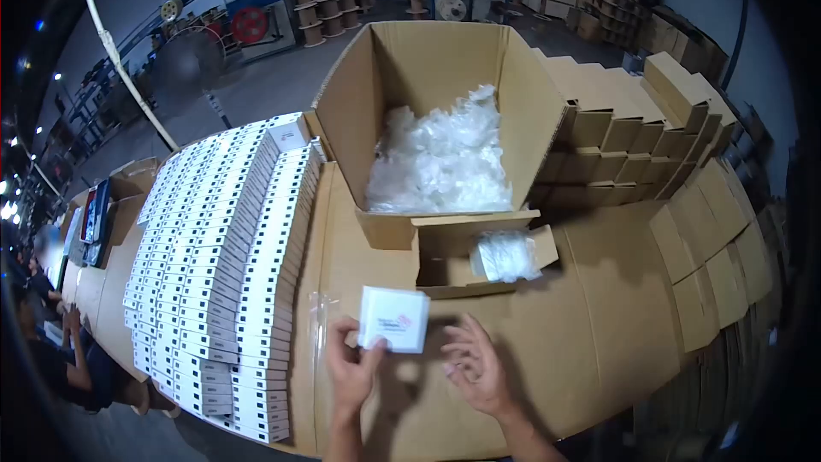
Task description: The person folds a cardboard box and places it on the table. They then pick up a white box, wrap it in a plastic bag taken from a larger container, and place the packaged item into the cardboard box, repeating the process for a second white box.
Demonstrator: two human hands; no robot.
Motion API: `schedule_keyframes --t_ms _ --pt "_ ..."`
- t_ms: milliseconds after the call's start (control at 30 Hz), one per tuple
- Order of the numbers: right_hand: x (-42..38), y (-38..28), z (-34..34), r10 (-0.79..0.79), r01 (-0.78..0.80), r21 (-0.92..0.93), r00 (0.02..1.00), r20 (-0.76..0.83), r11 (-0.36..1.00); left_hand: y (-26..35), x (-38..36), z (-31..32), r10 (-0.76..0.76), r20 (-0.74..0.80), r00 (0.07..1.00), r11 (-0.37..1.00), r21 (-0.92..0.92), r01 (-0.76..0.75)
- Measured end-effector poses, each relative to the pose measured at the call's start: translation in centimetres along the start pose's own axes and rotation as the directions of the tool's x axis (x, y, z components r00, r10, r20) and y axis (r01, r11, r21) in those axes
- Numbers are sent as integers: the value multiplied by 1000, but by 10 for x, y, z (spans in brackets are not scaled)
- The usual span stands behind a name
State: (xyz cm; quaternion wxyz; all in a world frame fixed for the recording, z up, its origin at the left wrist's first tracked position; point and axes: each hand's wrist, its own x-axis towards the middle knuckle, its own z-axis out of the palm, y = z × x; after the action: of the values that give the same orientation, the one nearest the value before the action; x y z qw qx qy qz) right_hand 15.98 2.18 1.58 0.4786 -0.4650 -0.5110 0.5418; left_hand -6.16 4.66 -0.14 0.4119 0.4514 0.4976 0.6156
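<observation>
My left hand [357, 359] grips a flat white box [393, 318] by its left side and lower edge, with the printed face turned up. To the right of that box, my right hand [479, 368] is held with its fingers apart and nothing in them. Just beyond both hands lies a small open cardboard box [440, 258], in which a bundle in clear bubble wrap [506, 257] rests toward the right end. Behind it stands a large open carton [440, 51] holding crumpled clear plastic wrap [445, 158].
Long rows of stacked white boxes [205, 248] cover the left of the cardboard-covered table [547, 334]. Folded brown cartons [616, 128] are piled at the back right, more [710, 248] at the right edge. Another person's hands [73, 321] show at far left.
</observation>
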Motion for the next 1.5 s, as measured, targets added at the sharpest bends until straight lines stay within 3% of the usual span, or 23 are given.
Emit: schedule_keyframes --t_ms 33,67,100,133,167,267,333,400,467,533,633,733,833,933,967,1100,1167,1300,1433,1500 --pt "-4 1 1 59 -62 135 998 27 989 11 -24 16 -124 87 988 991 -40 128" --pt "-6 9 -1 19 -28 198 999 51 980 16 -40 31 -160 169 973 976 -121 181" --pt "-6 19 0 -59 62 232 998 -22 971 14 -52 41 -119 224 967 981 -125 150" --pt "-8 21 -7 -53 69 198 995 -85 978 13 -49 40 -116 305 945 993 68 100" --pt "-9 19 -14 -47 71 163 988 -149 984 14 -43 37 -130 384 914 967 254 30" --pt "-13 24 -50 -62 52 -54 980 -188 997 39 15 51 127 387 913 868 403 -291" --pt "-13 29 -77 -146 106 -196 969 -199 975 72 68 71 232 399 887 757 499 -422" --pt "-10 23 -95 -264 167 -374 938 -224 912 88 134 95 391 468 793 580 544 -607" --pt "-8 19 -105 -249 149 -343 931 -269 927 82 207 115 378 517 768 426 639 -640" --pt "-6 18 -118 -196 100 -315 938 -287 944 41 287 119 387 615 687 297 622 -725" --pt "-4 27 -133 -225 134 -312 935 -274 940 11 340 131 125 702 702 82 697 -712" --pt "-4 22 -143 -172 99 -277 952 -252 956 18 352 137 46 603 796 204 775 -599" --pt "-6 26 -146 -166 87 -288 950 -263 954 37 345 133 273 505 819 390 720 -574" --pt "-9 31 -146 -191 113 -286 945 -265 952 53 337 130 404 308 861 491 721 -488" --pt "-9 30 -146 -203 128 -275 942 -266 953 59 336 130 457 237 858 521 710 -474" --pt "-19 21 -141 -192 105 -322 948 -253 941 61 335 126 655 224 721 468 629 -621" --pt "-23 19 -138 -263 160 -383 936 -234 910 65 330 128 628 170 759 517 639 -570" --pt "-34 6 -126 -243 162 -291 932 -270 943 81 294 134 554 116 825 677 515 -527" --pt "-32 -23 -108 -332 227 -346 900 -283 910 103 192 133 171 223 960 930 284 -232" --pt "-23 -31 -100 -412 304 -372 873 -259 877 83 140 124 214 343 915 923 236 -305"
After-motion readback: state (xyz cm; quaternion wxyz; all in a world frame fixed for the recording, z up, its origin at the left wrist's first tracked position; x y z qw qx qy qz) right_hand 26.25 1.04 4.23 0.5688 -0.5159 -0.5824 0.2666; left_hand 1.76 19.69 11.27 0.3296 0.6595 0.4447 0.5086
